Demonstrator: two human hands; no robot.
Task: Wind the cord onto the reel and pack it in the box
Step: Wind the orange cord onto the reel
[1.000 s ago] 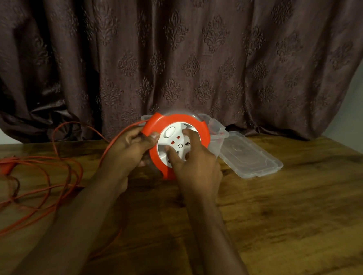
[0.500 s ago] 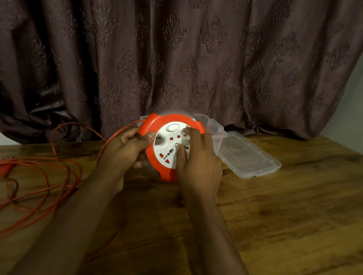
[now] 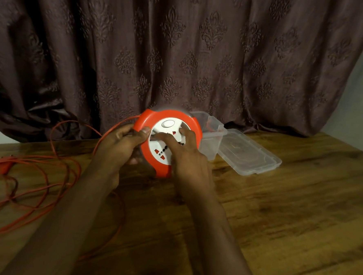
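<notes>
An orange cord reel [image 3: 147, 120] with a white socket face stands tilted on edge above the wooden table [image 3: 278, 207]. My left hand [image 3: 120, 144] grips the reel's left rim, thumb on the front. My right hand [image 3: 186, 154] lies on the white socket face with its fingers pressing into it. A long orange cord [image 3: 41, 184] lies in loose loops on the table at the left and runs up behind my left hand to the reel. A clear plastic box [image 3: 210, 137] stands open just behind the reel on the right.
The box's clear lid [image 3: 249, 152] lies flat on the table to the right of the box. A dark patterned curtain [image 3: 181, 52] hangs along the table's far edge. A cord plug [image 3: 6, 165] lies at the far left.
The white socket face has turned under my right hand's fingers, which have shifted across it. My left hand keeps its grip on the rim.
</notes>
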